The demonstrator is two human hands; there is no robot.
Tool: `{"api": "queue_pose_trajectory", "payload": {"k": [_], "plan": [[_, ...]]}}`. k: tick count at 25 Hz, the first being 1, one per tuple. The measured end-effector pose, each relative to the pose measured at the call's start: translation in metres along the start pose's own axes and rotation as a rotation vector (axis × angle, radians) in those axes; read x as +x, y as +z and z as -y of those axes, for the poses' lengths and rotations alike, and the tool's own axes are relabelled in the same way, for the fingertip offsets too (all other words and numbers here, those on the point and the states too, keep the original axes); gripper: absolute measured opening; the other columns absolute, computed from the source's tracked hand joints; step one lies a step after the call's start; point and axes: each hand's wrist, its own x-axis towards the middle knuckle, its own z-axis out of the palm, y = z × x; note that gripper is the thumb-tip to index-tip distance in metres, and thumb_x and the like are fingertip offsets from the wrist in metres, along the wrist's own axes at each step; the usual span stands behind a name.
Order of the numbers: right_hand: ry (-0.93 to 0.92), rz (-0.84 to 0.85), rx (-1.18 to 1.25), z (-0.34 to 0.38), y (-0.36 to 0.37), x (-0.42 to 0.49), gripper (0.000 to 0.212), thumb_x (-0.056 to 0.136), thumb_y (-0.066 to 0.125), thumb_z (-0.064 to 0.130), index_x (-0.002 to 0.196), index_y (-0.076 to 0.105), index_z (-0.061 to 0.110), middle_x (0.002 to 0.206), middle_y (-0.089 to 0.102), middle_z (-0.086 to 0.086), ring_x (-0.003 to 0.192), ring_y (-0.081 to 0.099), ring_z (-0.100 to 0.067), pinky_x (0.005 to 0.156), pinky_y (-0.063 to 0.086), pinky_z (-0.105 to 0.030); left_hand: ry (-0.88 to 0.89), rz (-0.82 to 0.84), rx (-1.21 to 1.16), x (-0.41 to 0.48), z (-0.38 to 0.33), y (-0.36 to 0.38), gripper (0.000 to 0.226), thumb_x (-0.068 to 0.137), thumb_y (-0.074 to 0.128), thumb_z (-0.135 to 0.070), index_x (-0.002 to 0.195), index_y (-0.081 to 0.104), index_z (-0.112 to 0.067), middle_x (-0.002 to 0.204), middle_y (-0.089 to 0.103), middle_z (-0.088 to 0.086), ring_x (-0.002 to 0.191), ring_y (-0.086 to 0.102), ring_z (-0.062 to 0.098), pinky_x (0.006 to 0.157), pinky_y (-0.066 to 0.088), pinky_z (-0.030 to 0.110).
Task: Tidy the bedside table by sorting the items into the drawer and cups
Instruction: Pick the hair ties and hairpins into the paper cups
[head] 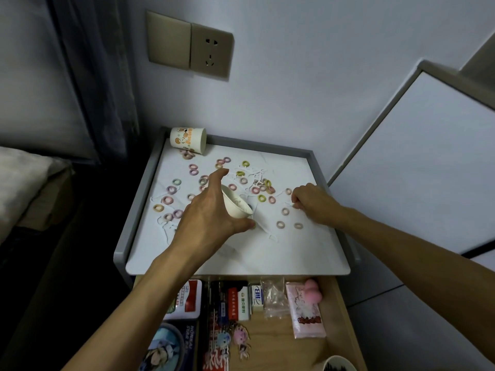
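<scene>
Several small pastel hair ties [262, 198] and thin white strands [257, 171] lie scattered over the white top of the bedside table [267, 261]. My left hand [209, 212] grips a plain white paper cup [237, 203] and holds it tilted just above the middle of the table, mouth facing right. My right hand [310, 202] rests on the table at the right, its fingers curled and its fingertips pinching a thin white strand. A printed paper cup [188, 139] lies on its side in the back left corner, with a few hair ties at its mouth.
The wooden drawer [334, 311] stands open below the tabletop and holds tins, small boxes, a pink packet [305, 314] and keychain figures. A dark cup rim [338, 364] shows at the bottom right. A grey raised rim edges the table; the bed lies to the left.
</scene>
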Motion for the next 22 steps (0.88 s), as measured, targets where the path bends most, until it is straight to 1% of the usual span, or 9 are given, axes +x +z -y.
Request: {"api": "queue_pose_trajectory", "payload": {"k": [2, 3, 5, 8, 12, 16, 18, 19, 22], "plan": [[0.027, -0.056, 0.068, 0.001, -0.007, -0.001, 0.013, 0.099, 0.050, 0.021, 0.105, 0.057, 0.012, 0.101, 0.062, -0.011, 0.089, 0.054, -0.023, 0.075, 0.041, -0.033, -0.002, -0.003, -0.001, 0.000, 0.001, -0.001, 0.105, 0.064, 0.088, -0.037, 0.147, 0.023, -0.033, 0.132, 0.055, 0.000, 0.103, 0.049, 0.015, 0.079, 0.037, 0.026], [0.033, -0.086, 0.109, 0.002, -0.014, 0.002, 0.014, 0.098, 0.053, 0.020, 0.107, 0.059, 0.011, 0.100, 0.062, -0.011, 0.089, 0.055, -0.024, 0.074, 0.041, -0.032, -0.004, -0.008, -0.004, 0.001, 0.001, -0.001, 0.105, 0.064, 0.088, -0.037, 0.147, 0.024, -0.033, 0.133, 0.055, 0.001, 0.107, 0.052, 0.018, 0.079, 0.037, 0.027], [0.004, -0.112, 0.138, 0.006, -0.025, 0.014, 0.021, 0.093, 0.062, 0.019, 0.112, 0.065, 0.009, 0.103, 0.067, -0.010, 0.096, 0.059, -0.025, 0.078, 0.042, -0.030, -0.008, -0.010, -0.007, 0.001, 0.002, -0.001, 0.105, 0.064, 0.088, -0.036, 0.147, 0.024, -0.033, 0.134, 0.055, 0.001, 0.114, 0.053, 0.022, 0.080, 0.036, 0.026], [-0.073, -0.064, 0.044, 0.015, -0.024, 0.031, 0.026, 0.091, 0.065, 0.019, 0.115, 0.069, 0.010, 0.110, 0.070, -0.010, 0.102, 0.061, -0.027, 0.085, 0.044, -0.032, -0.012, -0.002, -0.006, 0.001, 0.000, 0.000, 0.105, 0.065, 0.088, -0.036, 0.147, 0.023, -0.033, 0.133, 0.055, 0.001, 0.113, 0.052, 0.021, 0.080, 0.036, 0.026], [-0.055, -0.061, 0.099, 0.021, -0.011, 0.035, 0.023, 0.092, 0.064, 0.018, 0.112, 0.069, 0.008, 0.109, 0.069, -0.010, 0.101, 0.059, -0.026, 0.085, 0.043, -0.034, -0.006, -0.012, -0.004, 0.003, 0.002, -0.001, 0.105, 0.065, 0.088, -0.037, 0.148, 0.023, -0.033, 0.134, 0.054, 0.001, 0.116, 0.053, 0.023, 0.081, 0.038, 0.027], [-0.072, -0.024, 0.064, 0.024, -0.006, 0.033, 0.021, 0.094, 0.061, 0.020, 0.109, 0.066, 0.006, 0.109, 0.064, -0.012, 0.102, 0.055, -0.025, 0.085, 0.042, -0.033, -0.015, -0.013, 0.003, 0.004, 0.004, -0.003, 0.105, 0.065, 0.088, -0.037, 0.148, 0.023, -0.033, 0.136, 0.053, 0.002, 0.117, 0.053, 0.024, 0.082, 0.039, 0.027], [-0.046, -0.045, 0.084, 0.025, -0.007, 0.030, 0.019, 0.097, 0.055, 0.019, 0.107, 0.063, 0.005, 0.108, 0.064, -0.014, 0.099, 0.057, -0.027, 0.082, 0.041, -0.033, -0.011, -0.011, 0.003, 0.003, 0.003, -0.002, 0.105, 0.065, 0.088, -0.037, 0.148, 0.023, -0.033, 0.137, 0.053, 0.002, 0.117, 0.053, 0.023, 0.082, 0.038, 0.027], [-0.028, -0.088, 0.080, 0.026, -0.009, 0.028, 0.018, 0.098, 0.054, 0.019, 0.108, 0.061, 0.006, 0.106, 0.065, -0.014, 0.096, 0.058, -0.028, 0.078, 0.042, -0.033, -0.009, -0.011, 0.003, 0.003, 0.003, -0.002, 0.105, 0.065, 0.088, -0.037, 0.148, 0.023, -0.033, 0.137, 0.053, 0.001, 0.118, 0.053, 0.023, 0.081, 0.038, 0.027], [-0.014, -0.222, -0.010, 0.026, -0.028, 0.025, 0.015, 0.096, 0.058, 0.016, 0.108, 0.063, 0.010, 0.101, 0.070, -0.011, 0.091, 0.064, -0.028, 0.069, 0.045, -0.031, -0.003, -0.016, 0.006, 0.002, 0.003, -0.002, 0.106, 0.065, 0.088, -0.038, 0.148, 0.023, -0.033, 0.137, 0.053, 0.001, 0.118, 0.053, 0.023, 0.081, 0.039, 0.028]]}}
